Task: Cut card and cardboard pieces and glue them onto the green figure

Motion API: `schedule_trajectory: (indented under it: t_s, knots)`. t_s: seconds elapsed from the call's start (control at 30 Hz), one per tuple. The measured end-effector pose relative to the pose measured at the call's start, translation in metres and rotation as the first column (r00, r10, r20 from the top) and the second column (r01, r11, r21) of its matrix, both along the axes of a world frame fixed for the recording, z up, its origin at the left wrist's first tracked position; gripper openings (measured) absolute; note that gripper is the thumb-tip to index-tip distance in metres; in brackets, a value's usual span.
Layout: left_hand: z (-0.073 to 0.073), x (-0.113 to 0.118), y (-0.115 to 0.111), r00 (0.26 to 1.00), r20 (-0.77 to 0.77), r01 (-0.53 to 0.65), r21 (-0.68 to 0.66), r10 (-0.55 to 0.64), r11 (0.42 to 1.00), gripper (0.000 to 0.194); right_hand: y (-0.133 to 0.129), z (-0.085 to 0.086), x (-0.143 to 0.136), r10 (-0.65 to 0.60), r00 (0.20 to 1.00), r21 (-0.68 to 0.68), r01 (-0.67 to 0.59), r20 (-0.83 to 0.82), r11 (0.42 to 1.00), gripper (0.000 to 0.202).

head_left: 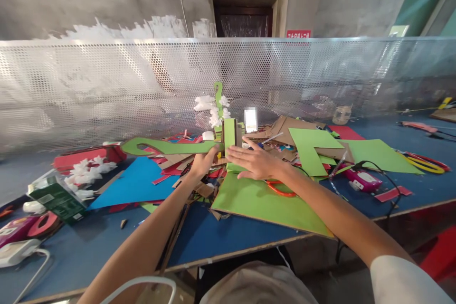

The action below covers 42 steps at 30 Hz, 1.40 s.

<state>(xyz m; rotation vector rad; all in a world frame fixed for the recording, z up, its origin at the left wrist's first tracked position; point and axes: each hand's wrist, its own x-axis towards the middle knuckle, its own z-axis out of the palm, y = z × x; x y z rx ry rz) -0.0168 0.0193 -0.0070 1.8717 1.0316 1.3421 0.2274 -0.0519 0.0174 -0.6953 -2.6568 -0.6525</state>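
- The thing in hand is a green-faced cardboard block, upright just beyond the far left corner of the large green board.
- The left hand, left of the board's far corner, has thumb and fingers drawn together in a pinch at the block's lower side, where a long green hooked strip meets it (whether the two are joined, I cannot tell).
- The right hand, over the board's far edge, is nearly flat with fingers extended against the block, seemingly pressing rather than gripping.
- The step looks like steadying and pressing the block; the next move seems to call for even pressure from the flat palm while the pinch keeps things aligned.
- On the tabletop, a dark green carton leans well left of the board, its contents hidden.
- A clear jar stands beyond the board, to its right; its contents are too blurred to tell.
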Motion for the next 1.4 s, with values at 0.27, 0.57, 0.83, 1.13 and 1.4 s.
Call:
schedule_trajectory:
  t_s: [0.27,0.57,0.83,1.13,1.4]
  knots:
    - [0.003,-0.012,0.009,0.968,0.231,0.151,-0.207,-0.102,0.967,0.048,0.001,-0.002,0.009,0.001,0.865,-0.193,-0.113,-0.502,0.975,0.035]
    - [-0.002,-0.011,-0.002,0.907,0.142,0.421,-0.3,-0.396,0.856,0.054,0.014,-0.002,0.022,-0.424,0.455,-0.566,-0.237,-0.783,0.79,0.038]
    - [0.021,-0.019,-0.007,0.813,-0.293,0.45,-0.232,-0.503,0.862,0.062,0.024,-0.006,0.031,-0.48,0.289,-0.551,-0.262,-0.828,0.793,0.044]
    - [0.035,-0.02,-0.015,0.827,-0.534,0.157,0.518,0.174,0.841,0.037,0.018,-0.011,0.022,-0.425,0.386,-0.514,-0.163,-0.819,0.842,0.034]
    - [0.03,-0.02,-0.009,0.558,-0.79,0.244,0.45,0.255,0.859,0.038,0.005,-0.01,0.007,-0.408,0.456,-0.532,-0.181,-0.791,0.827,0.031]
